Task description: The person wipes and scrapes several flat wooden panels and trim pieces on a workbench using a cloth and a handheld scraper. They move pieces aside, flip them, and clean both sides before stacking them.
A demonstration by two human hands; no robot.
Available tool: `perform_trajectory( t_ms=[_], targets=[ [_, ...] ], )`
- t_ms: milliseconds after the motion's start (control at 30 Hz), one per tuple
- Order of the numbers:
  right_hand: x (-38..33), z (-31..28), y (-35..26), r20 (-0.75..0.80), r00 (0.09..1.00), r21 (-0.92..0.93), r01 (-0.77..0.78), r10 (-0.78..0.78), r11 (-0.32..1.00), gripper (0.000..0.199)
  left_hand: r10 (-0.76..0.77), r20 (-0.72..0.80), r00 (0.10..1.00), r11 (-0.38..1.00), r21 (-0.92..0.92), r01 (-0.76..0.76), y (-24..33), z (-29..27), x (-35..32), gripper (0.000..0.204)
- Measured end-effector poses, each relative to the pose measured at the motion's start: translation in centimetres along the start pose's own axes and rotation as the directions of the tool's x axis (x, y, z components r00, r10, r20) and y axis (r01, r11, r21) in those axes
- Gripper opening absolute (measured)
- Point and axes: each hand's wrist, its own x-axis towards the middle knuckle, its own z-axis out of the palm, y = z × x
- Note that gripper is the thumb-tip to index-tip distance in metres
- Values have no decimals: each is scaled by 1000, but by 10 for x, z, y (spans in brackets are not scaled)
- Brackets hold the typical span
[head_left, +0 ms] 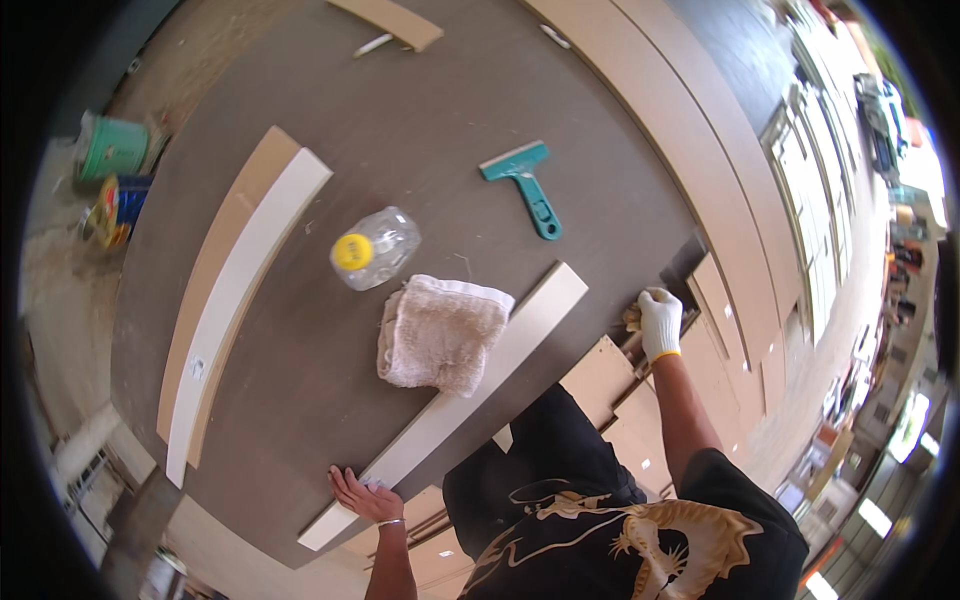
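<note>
My left hand [368, 496] is bare and lies with outstretched fingers on the near end of a long white strip [425, 425]. The strip runs slantwise along the table's near edge. In a white knitted glove, my right hand [660, 322] is closed at the table's right edge. A small brownish bit shows beside its fingers, too unclear to name. A folded pinkish towel [445, 335] partly covers the strip. Beyond the towel lies a clear plastic bottle [388, 245] with a yellow cap. A teal scraper [530, 188] rests farther right.
Brown and white curved strips [235, 290] lie on the dark table [300, 400] at left. Long tan boards [660, 110] line its far right side. Another tan piece [395, 20] lies at the far edge. Stacked panels [640, 430] stand beside me, and a green bucket [112, 148] is on the floor.
</note>
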Motion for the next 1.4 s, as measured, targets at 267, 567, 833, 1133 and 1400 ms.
perform_trajectory(
  t_ms=[267,567,833,1133,1400],
  targets=[
    [-9,-13,-1,-56,994,11,97,-96,995,19,11,14,1000,1000,7,-11,3,-2,1,58],
    [27,-16,-4,-23,952,-290,284,-304,914,20,24,-2,1000,999,25,-24,3,-2,1,60],
    [8,-11,-11,17,869,-526,429,-495,734,23,27,-14,1000,999,35,-27,4,-3,2,58],
    [20,-10,-7,32,872,-670,381,-488,638,25,-3,22,1000,1000,-4,3,5,-4,2,54],
    [3,7,-64,138,859,-941,269,-494,205,36,15,8,1000,1000,-10,-15,0,-2,-1,61]
  ],
)
